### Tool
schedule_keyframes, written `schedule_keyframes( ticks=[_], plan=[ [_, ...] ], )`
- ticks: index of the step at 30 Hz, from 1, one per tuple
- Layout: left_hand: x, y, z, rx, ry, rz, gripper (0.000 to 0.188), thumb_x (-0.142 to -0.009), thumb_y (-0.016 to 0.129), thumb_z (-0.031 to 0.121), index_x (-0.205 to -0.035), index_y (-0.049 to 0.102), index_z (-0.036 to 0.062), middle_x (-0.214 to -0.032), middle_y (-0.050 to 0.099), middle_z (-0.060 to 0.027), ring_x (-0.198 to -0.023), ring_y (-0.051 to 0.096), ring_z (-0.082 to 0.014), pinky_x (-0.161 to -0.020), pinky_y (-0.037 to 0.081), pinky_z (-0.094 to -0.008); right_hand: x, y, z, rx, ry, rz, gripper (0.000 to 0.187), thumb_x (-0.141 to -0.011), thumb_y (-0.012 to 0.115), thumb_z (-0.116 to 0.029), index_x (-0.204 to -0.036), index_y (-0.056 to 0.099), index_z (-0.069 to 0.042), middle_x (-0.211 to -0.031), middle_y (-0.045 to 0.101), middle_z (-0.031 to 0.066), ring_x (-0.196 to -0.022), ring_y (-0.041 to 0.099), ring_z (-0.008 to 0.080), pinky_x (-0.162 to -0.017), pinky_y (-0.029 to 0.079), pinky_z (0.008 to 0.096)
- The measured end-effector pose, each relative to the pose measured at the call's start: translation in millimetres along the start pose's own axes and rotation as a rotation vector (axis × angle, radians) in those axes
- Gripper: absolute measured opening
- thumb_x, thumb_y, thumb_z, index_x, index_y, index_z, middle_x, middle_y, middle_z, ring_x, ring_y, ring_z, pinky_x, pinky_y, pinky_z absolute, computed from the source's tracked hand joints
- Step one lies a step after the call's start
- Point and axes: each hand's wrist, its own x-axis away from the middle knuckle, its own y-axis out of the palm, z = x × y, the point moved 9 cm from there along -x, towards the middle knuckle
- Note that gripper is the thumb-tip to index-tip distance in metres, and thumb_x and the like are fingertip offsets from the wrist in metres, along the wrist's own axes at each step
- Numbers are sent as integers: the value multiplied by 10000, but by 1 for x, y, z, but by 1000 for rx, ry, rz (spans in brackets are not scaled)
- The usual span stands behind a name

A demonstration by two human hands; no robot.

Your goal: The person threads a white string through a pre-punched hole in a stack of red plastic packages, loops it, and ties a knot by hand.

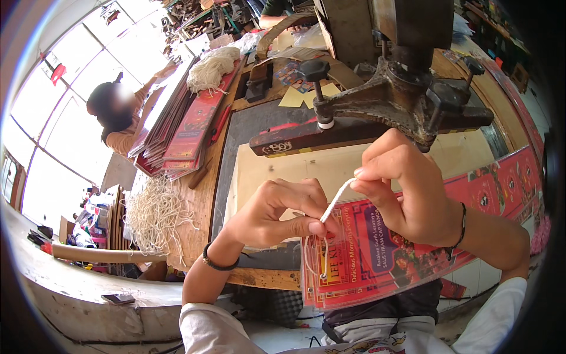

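Note:
A short white cord (336,201) is stretched between my two hands. My left hand (277,215) pinches it low, between thumb and fingers. Up and to the right, the fingertips of my right hand (404,189) are closed on its other end. Below my left hand the cord hangs as a loop and passes through a hole near the left end of a stack of long red printed cards (371,274). These cards lie across my lap and the bench's front edge, under my right wrist. Part of the cord is hidden behind my left fingers.
A heavy dark metal press (407,88) stands over the bench beyond my hands. To the left lie a heap of loose white cords (154,209), a pile of red cards (191,127) and a white cord bundle (213,69). Another person (115,112) is at the far left.

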Motion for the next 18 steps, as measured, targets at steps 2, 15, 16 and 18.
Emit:
schedule_keyframes(
  ticks=[2, 15, 16, 18],
  plan=[
    [0, -1, 0, -4, -13, 33, 135, -849, 724, 95, -955, 755, 18, -842, 706, -90, -800, 595, -191, -750, 469, -327, 0, 1, 4, -19, 32, -9, 184, -880, 679, -14, -1004, 548, -48, -864, 582, 100, -661, 541, 152, -553, 439, 267],
    [1, -7, -2, -63, -16, 109, 123, -832, 732, 75, -933, 752, 9, -811, 689, -95, -737, 586, -184, -705, 452, -322, 5, 21, 8, -33, 123, -149, 171, -863, 701, -60, -961, 562, -52, -865, 607, 63, -649, 606, 184, -521, 497, 298],
    [1, -7, -2, -57, -10, 116, 122, -830, 734, 74, -931, 752, 9, -814, 689, -96, -736, 586, -185, -705, 451, -321, 5, 23, 6, -21, 114, -155, 171, -854, 706, -57, -954, 566, -51, -861, 609, 63, -660, 618, 189, -527, 506, 301],
    [1, -6, -1, -43, -2, 122, 122, -824, 740, 70, -928, 752, 8, -817, 689, -98, -738, 587, -185, -703, 451, -319, 5, 25, 5, -5, 97, -152, 155, -858, 697, -77, -943, 569, -54, -855, 600, 55, -668, 629, 199, -527, 514, 307]
  ],
)
